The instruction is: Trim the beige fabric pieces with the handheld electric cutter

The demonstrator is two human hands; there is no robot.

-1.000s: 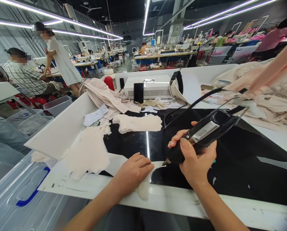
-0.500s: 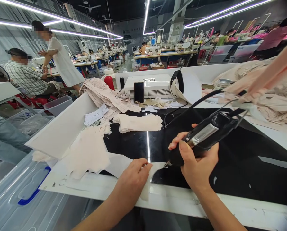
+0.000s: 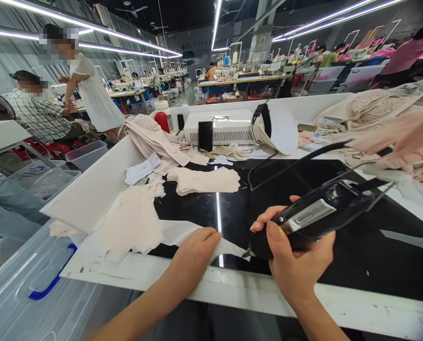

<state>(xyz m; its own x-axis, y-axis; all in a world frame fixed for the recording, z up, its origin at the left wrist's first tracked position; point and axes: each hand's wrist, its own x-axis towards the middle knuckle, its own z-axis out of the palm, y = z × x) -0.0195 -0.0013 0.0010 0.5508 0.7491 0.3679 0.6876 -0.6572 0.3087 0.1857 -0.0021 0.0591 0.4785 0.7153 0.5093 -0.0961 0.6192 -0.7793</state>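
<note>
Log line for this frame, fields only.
left hand: pressing pale fabric | right hand: gripping black cutter | tip: at fabric edge | surface: black tabletop

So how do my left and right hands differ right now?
The left hand lies open, palm down on the pale fabric piece; the right hand is closed around the black corded cutting tool. The left rests flat; the right is raised, tool tip angled down. Both are at the table's front edge.

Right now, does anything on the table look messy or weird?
Yes. Little fabric scraps lie scattered in front of the white machine, and a loose heap of pale fabric pieces sprawls unevenly at the left edge of the table. Nothing looks broken.
</note>
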